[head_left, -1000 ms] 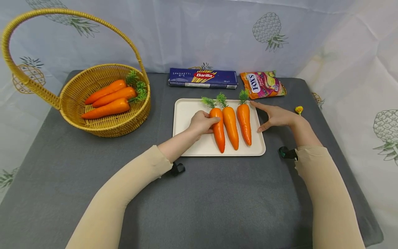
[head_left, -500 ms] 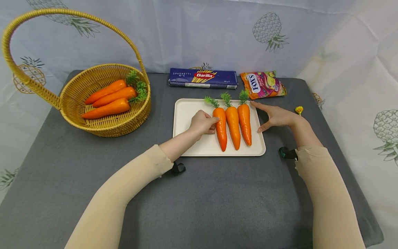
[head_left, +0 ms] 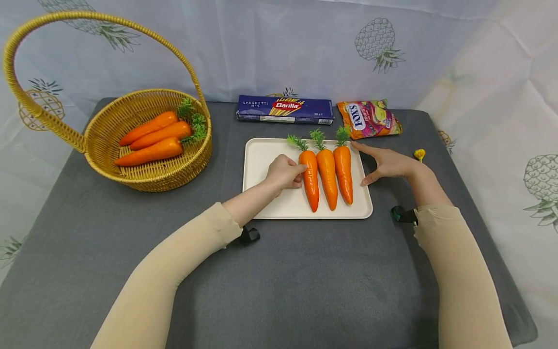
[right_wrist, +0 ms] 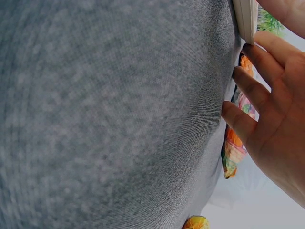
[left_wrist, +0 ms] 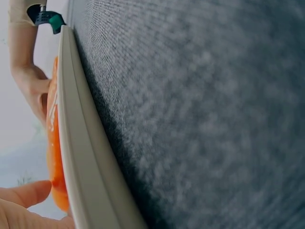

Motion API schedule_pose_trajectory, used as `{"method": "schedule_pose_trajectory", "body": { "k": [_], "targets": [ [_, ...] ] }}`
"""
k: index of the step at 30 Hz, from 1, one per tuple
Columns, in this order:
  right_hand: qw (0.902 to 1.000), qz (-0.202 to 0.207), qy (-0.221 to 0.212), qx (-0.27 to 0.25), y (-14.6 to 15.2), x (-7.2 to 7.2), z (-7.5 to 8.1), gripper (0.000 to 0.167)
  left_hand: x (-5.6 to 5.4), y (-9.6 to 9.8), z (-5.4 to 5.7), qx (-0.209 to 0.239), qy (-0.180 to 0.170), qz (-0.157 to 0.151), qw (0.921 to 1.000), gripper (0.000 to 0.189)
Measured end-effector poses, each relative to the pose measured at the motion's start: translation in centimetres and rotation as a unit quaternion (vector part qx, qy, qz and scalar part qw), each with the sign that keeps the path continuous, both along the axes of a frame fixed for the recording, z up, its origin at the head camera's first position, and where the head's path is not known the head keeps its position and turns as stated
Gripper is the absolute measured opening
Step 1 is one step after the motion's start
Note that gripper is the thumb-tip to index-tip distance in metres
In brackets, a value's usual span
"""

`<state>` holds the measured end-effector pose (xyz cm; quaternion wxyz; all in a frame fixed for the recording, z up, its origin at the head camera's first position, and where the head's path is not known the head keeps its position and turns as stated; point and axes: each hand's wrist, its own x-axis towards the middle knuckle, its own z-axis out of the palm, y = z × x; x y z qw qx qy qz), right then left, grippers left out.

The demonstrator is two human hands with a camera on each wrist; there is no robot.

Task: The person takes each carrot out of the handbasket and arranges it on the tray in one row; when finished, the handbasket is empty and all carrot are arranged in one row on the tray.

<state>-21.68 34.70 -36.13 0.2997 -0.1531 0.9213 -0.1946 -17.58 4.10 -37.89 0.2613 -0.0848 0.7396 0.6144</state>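
Note:
On a cream tray [head_left: 270, 209], three orange carrots with green tops lie side by side, tops pointing away. My left hand [head_left: 282, 172] is at the leftmost carrot [head_left: 311, 182], thumb on its upper side and curled fingers against its left flank. In the left wrist view, the thumb [left_wrist: 35, 193] meets the orange carrot just over the tray's rim [left_wrist: 78, 143]. Beyond the middle carrot [head_left: 328, 179] lies the right carrot [head_left: 343, 174]. My right hand [head_left: 385, 164] spreads thumb and fingers along the tray's right edge; its fingertips [right_wrist: 250, 50] reach the tray corner in the right wrist view.
A yellow wicker basket [head_left: 150, 182] with a tall handle stands at the left, holding three more carrots [head_left: 150, 152]. Behind the tray are a blue spaghetti box [head_left: 257, 109] and a FOX'S candy bag [head_left: 372, 118]. A small yellow wrapped item [head_left: 419, 154] sits near the right table edge.
My left hand has nudged the leftmost carrot to the right, and the middle carrot has shifted right with it, closing the gaps between the three. My right hand has stayed at the tray edge.

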Motion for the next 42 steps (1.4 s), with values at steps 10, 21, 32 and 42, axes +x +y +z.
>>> {"method": "schedule_pose_trajectory", "body": {
  "k": [10,21,32,42],
  "targets": [
    [1.0,-0.004,-0.002,0.003,0.0,0.0,0.0,0.116,-0.1,-0.2,0.2,0.015,-0.001,-0.012,0.9998,0.02],
    [1.0,-0.003,0.0,0.001,0.1,-0.1,-0.2,0.116,-0.2,-1.1,0.8,0.021,-0.004,-0.025,0.9995,0.019],
    [1.0,-0.006,0.001,0.001,0.2,0.0,-0.2,0.117,-0.4,-2.6,1.6,0.074,0.045,-0.03,0.9958,0.032],
    [1.0,-0.008,0.001,0.001,0.2,-0.1,-0.3,0.117,-0.4,-4.0,3.9,0.085,0.13,-0.063,0.9858,0.037]
  ]
}}
